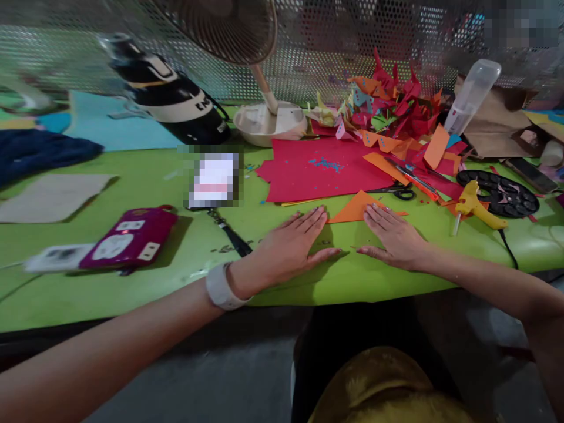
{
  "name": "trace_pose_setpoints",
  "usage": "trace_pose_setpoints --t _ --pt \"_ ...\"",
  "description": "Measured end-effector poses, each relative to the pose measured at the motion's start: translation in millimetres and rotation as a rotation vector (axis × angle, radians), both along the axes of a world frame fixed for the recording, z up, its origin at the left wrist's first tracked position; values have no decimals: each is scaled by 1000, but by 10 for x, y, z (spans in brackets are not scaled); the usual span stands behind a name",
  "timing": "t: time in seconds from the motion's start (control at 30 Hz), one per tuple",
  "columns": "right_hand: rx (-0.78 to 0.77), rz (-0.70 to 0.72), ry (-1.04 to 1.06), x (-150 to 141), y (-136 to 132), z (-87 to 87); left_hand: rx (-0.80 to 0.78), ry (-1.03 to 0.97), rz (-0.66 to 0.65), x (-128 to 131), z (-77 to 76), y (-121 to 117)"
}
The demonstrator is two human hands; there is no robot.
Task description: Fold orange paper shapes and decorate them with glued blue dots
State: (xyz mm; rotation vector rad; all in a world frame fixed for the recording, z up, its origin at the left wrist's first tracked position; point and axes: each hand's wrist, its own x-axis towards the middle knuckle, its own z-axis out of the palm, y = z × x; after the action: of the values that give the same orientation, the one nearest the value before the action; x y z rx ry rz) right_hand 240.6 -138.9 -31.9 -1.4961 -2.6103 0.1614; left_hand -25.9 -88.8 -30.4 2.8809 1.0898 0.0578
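Note:
An orange piece of folded paper [352,207], triangular with its peak pointing away from me, lies flat on the green tabletop [365,282]. My left hand [293,244] rests at its left corner, fingers stretched out and thumb apart. On its right part lies my right hand [390,235], also flat with the fingers extended. Both thumbs point inward on the near side of the paper. Just beyond are a red sheet [304,182] scattered with small blue bits and a pair of black-handled scissors [403,192].
A yellow glue gun [473,205] and a black round palette [520,191] lie at right. Folded paper shapes [392,100] pile up behind. At left are a purple power strip [130,239], a badge with lanyard [214,179], a black bottle [176,100] and a fan [229,26].

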Motion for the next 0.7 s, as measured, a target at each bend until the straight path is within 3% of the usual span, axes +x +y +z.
trace_pose_setpoints --t 0.17,0.27,0.43,0.7 --pt "9 3 -22 -1 0 27 114 -103 84 47 62 -74" --pt "12 6 -47 -4 -9 56 154 -177 -8 267 78 -142" --pt "36 6 -38 1 -18 76 63 -167 -175 579 46 -139" --pt "10 24 -4 4 4 74 -77 -84 -181 583 -38 -59"
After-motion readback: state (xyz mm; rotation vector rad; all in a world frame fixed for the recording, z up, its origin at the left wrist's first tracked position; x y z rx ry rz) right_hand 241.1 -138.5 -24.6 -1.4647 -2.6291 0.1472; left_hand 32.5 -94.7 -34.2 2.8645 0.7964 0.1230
